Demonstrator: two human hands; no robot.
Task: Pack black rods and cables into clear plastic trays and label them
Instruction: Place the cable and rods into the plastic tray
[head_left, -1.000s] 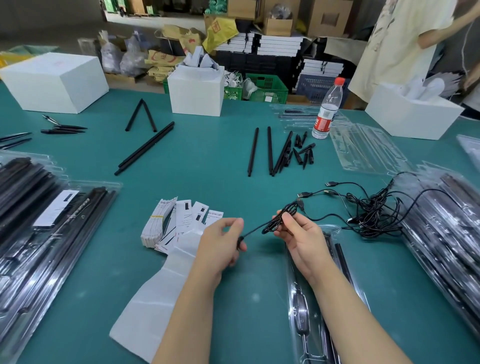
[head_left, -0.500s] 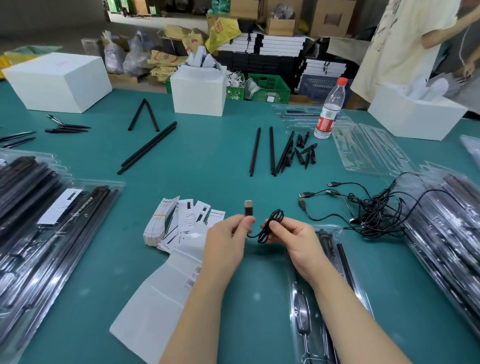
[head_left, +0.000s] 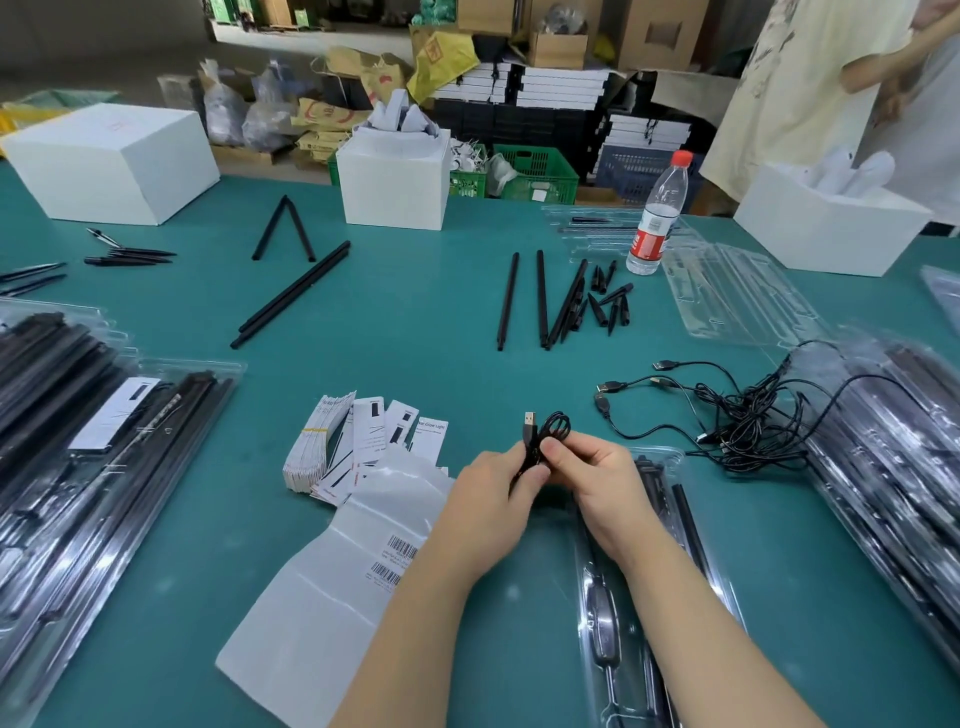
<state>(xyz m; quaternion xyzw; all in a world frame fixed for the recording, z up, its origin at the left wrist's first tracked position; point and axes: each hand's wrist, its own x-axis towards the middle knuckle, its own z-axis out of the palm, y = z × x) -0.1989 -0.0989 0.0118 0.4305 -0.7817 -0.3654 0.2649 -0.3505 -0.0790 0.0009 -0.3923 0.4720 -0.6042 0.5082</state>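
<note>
A thin black cable coiled into small loops (head_left: 551, 431) sits between both hands just above the green table (head_left: 415, 332), its silver USB plug (head_left: 529, 425) sticking upright. The left hand (head_left: 493, 506) pinches the bundle with thumb and curled fingers just below the plug; the right hand (head_left: 602, 480) grips the loops from the other side, fingers curled round them.

Under the right forearm lies a long clear plastic tray (head_left: 670, 571) already holding black rods. To the right, a tangled heap of black USB cables (head_left: 748, 421) spreads on the table, touching a stack of filled clear trays (head_left: 893, 467). Another stack of filled trays (head_left: 88, 467) lies at the left, one bearing a white label.

Left of the hands lies a white backing sheet with barcode stickers (head_left: 332, 587), its print too small to read, and a banded fan of white paper labels (head_left: 358, 441); one reads "Glow Light".

Farther off lie loose long black rods (head_left: 540, 299), short black pointed tips (head_left: 608, 301), empty clear trays (head_left: 727, 291), and a clear water bottle with a red cap and red label (head_left: 657, 215), lettering illegible. Three white boxes (head_left: 111, 161) stand along the far edge.
</note>
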